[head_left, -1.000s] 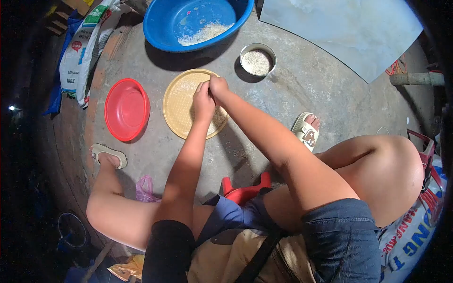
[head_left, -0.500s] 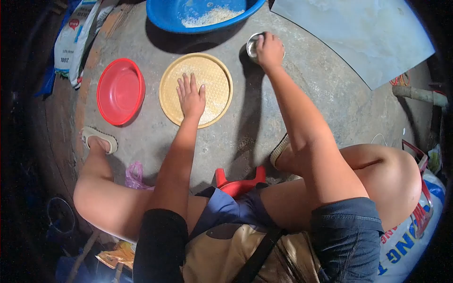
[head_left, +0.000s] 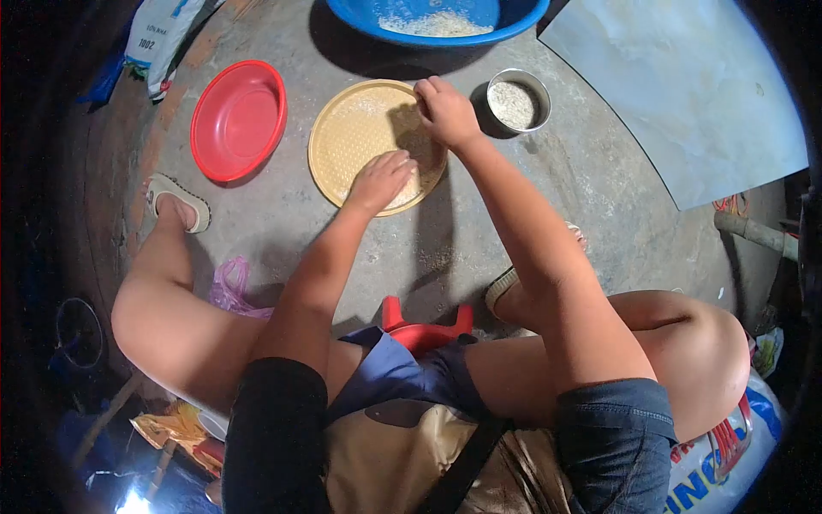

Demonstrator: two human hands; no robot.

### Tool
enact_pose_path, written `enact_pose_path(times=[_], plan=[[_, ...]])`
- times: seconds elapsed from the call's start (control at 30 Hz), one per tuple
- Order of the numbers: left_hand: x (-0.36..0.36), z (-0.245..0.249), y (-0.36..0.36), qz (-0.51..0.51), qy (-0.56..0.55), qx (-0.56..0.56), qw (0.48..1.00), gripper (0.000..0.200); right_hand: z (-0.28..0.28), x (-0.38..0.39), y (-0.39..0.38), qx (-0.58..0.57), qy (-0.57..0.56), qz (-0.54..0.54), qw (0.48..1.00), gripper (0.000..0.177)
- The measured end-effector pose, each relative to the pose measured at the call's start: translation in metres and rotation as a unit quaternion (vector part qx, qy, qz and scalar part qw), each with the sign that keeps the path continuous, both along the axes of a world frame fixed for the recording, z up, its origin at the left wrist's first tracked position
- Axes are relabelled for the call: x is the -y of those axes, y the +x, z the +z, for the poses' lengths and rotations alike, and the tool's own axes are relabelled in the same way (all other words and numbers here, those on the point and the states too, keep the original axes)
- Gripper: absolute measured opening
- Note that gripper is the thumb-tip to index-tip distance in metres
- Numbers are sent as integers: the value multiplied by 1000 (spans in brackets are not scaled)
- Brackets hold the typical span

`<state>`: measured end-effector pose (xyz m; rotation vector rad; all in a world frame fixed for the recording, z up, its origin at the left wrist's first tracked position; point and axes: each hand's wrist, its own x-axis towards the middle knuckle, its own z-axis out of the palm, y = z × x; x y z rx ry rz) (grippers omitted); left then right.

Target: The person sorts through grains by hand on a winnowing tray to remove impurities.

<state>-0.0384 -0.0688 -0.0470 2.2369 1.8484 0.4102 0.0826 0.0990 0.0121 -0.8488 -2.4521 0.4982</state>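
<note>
Lying underneath: tray (head_left: 342, 141) | left hand (head_left: 384, 180): near side | right hand (head_left: 446, 111): right rim

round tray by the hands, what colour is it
The round tray is a yellowish tan, showing best in the head view.

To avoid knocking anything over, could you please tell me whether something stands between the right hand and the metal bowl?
Nothing visible does: only concrete floor shows between the right hand and the metal bowl.
</note>
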Motion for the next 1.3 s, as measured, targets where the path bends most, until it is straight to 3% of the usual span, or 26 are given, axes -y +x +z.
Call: enact_pose_path(times=[0.07, 0.13, 0.2, 0.23, 0.27, 0.3, 0.33, 0.4, 0.43, 0.47, 0.5, 0.53, 0.6, 0.63, 0.67, 0.73, 0.77, 0.87, 0.93, 0.97, 1.0, 1.1, 1.2, 1.23, 1.27, 1.3], plan=[[3, -1, -17, 6, 43, -43, 998, 22, 0, 11, -12, 36, -121, -1, 992, 19], [1, -1, -32, 99, -29, -7, 995, 18, -13, 22, -22, 51, -157, -22, 986, 23], [-7, 0, -37, 114, 38, 20, 993, 14, -37, 29, -32, 104, -292, -95, 946, 29], [-13, 6, -34, 173, 52, 93, 979, 14, -56, 31, -36, 105, -290, -91, 947, 29], [-20, 10, -30, 230, 66, 165, 957, 13, -75, 31, -40, 32, -491, -130, 861, 29], [-30, 11, -27, 271, 62, 239, 930, 13, -83, 33, -43, -40, -666, -163, 727, 31], [-37, 26, -19, 273, 65, 239, 930, 13, -79, 34, -46, -38, -665, -160, 729, 31], [-50, 50, -11, 251, -106, 399, 875, 20, -72, 38, -52, -236, -787, -160, 548, 25], [-51, 54, -14, 254, -102, 400, 875, 20, -68, 40, -54, -327, -823, -155, 438, 25], [-51, 61, -18, 216, -21, 314, 924, 24, -64, 38, -55, -325, -824, -152, 440, 25], [-51, 60, -22, 174, 60, 221, 958, 28, -63, 33, -53, -280, -801, -151, 507, 23], [-46, 59, -28, 176, 64, 219, 958, 28, -62, 27, -50, -235, -773, -148, 571, 21], [-32, 53, -45, 301, -37, 159, 940, 36, -62, 16, -38, -251, -690, -193, 651, 18], [-22, 43, -54, 321, -103, 132, 932, 49, -80, 4, -31, -234, -651, -224, 687, 18], [-11, 38, -59, 321, -101, 129, 933, 49, -96, -5, -28, -216, -609, -254, 720, 20], [10, 35, -59, 339, -242, 43, 908, 57, -73, -2, -20, -216, -600, -256, 726, 21], [17, 35, -55, 340, -240, 40, 908, 57, -60, 0, -17, -213, -591, -261, 733, 23], [30, 41, -37, 309, -244, 21, 919, 61, -88, -10, -20, -182, -559, -268, 763, 25], [32, 45, -21, 300, -270, 46, 914, 58, -65, 1, -17, -179, -570, -273, 754, 25], [35, 46, -12, 296, -234, 53, 924, 45, -49, 6, -17, -172, -580, -278, 746, 25], [38, 35, -9, 295, -231, 51, 926, 45, -53, 5, -19, -176, -579, -276, 747, 25], [39, 11, -3, 272, -147, 84, 947, 17, -96, 5, -30, -194, -611, -267, 720, 27], [28, 39, 3, 311, -165, 165, 921, 15, -123, 9, -38, -107, -521, -246, 810, 25], [20, 34, 1, 309, -157, 166, 923, 15, -92, 18, -34, -93, -569, -220, 787, 29], [12, 20, -3, 323, -120, 235, 909, 16, -61, 31, -28, -77, -616, -192, 760, 39], [2, 16, -6, 333, -82, 302, 890, 16, -76, 33, -32, -93, -679, -162, 710, 34]])
